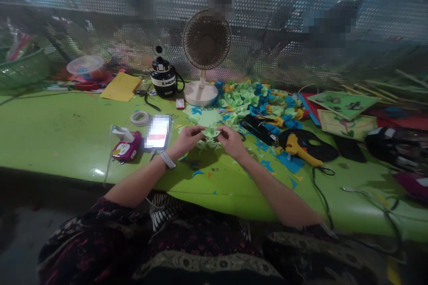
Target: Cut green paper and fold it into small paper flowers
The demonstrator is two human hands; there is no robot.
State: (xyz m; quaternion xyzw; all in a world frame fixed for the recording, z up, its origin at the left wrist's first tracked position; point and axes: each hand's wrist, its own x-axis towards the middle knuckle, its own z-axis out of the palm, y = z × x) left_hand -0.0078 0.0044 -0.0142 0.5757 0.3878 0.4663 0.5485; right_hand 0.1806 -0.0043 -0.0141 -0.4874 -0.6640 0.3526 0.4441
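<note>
A small light green paper flower (211, 132) is held up between both hands over the green table (83, 120). My left hand (189, 140) pinches its left edge, and a pale watch band circles that wrist. On the opposite edge, the fingers of my right hand (232, 141) are closed on the same flower. Just beyond the hands lies light green paper (209, 118). Blue, green and orange paper scraps (197, 173) are scattered around and below them. Behind to the right is a heap of folded paper flowers (247, 98) in green, blue and orange.
A fan (207, 40) and a black bottle (163, 80) stand at the back. Left are a lit phone (158, 132), a tape roll (139, 118) and a purple purse (127, 148). Right are a black stapler (257, 129), a yellow glue gun (301, 150) and decorated cards (346, 104).
</note>
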